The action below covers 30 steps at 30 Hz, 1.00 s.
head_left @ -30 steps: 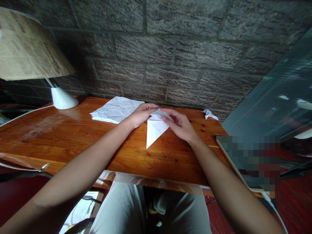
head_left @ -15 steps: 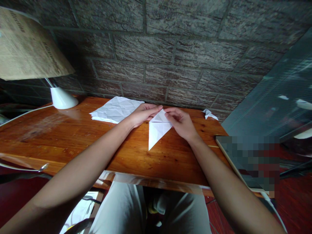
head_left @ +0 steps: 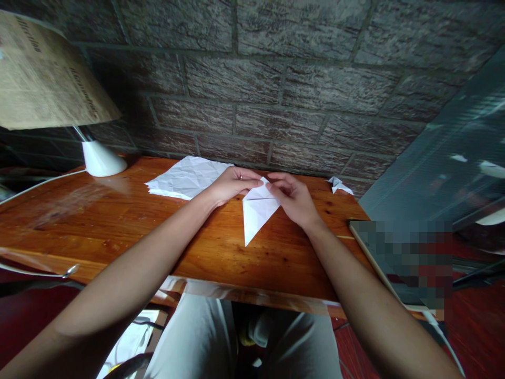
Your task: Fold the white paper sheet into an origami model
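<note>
A folded sheet of white paper (head_left: 258,213) is held between my two hands over the wooden table. It has a kite-like outline, its long point towards me and a crease running across its upper part. My left hand (head_left: 234,185) pinches its upper left edge between thumb and fingers. On the other side, my right hand (head_left: 292,197) grips the upper right edge, thumb on top of the paper. The fingers under the paper are partly hidden. Just left of my left hand lies a stack of creased white sheets (head_left: 185,176).
A folded white paper piece (head_left: 339,185) lies at the table's back right. The lamp (head_left: 103,158) with a printed shade stands at the left. Along the back runs a stone-block wall (head_left: 252,79). A flat device (head_left: 374,252), partly blurred out, sits at the right edge.
The folded paper has shifted slightly right and towards me. My left thumb has slid down a little along its edge, and the right fingers have lifted slightly.
</note>
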### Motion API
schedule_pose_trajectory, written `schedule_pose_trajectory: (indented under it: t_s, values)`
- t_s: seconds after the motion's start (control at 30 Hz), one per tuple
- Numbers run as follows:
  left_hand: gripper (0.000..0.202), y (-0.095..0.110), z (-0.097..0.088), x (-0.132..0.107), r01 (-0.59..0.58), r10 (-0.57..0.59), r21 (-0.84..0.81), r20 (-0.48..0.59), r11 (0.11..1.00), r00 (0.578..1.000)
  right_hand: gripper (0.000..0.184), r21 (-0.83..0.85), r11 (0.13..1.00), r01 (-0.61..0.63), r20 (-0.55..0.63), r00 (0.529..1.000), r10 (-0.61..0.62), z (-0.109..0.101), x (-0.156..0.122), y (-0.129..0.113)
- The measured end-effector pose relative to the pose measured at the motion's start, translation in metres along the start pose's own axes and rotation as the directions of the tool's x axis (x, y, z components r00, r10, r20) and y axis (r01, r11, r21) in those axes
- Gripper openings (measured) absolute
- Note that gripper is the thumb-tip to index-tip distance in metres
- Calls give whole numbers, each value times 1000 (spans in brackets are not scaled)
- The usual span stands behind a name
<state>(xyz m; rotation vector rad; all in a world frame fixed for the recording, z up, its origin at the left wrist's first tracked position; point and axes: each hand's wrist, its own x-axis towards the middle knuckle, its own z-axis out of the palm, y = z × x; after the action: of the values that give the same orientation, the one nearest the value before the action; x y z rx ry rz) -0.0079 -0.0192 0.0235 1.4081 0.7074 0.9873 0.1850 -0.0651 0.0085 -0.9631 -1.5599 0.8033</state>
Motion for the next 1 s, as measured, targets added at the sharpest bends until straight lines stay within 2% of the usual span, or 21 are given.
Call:
schedule_pose_trajectory:
  t_s: [0.23, 0.33, 0.43, 0.53, 0.67, 0.83, 1.0]
  values:
    - [33, 1, 2, 0, -16, 15, -46, -23, 999, 1000, 28, 31, 999, -38, 118, 992, 34, 4, -3, -1]
    - [36, -1, 0, 1, -7, 7, -33, -5, 999, 1000, 34, 20, 997, -68, 67, 996, 67, 5, -3, 1]
    - [37, -3, -2, 2, 17, -17, 21, 29, 1000, 999, 40, 33, 995, -89, -38, 995, 91, 4, -2, 4]
    - [37, -3, -1, 3, 14, -14, 33, 4, 999, 1000, 40, 62, 993, -100, -102, 989, 106, 2, 0, 5]
    - [41, -3, -1, 3, -24, 23, 47, 11, 999, 1000, 38, 87, 987, -136, -38, 990, 140, 1, 0, 4]
    - [44, -7, -4, 4, -6, 1, 81, 57, 997, 998, 34, 48, 984, -172, 44, 984, 170, 4, -3, 9]
    - [50, -14, -2, 7, 17, -17, -21, -13, 1000, 1000, 35, 62, 986, -156, -59, 985, 160, 4, -1, 10]
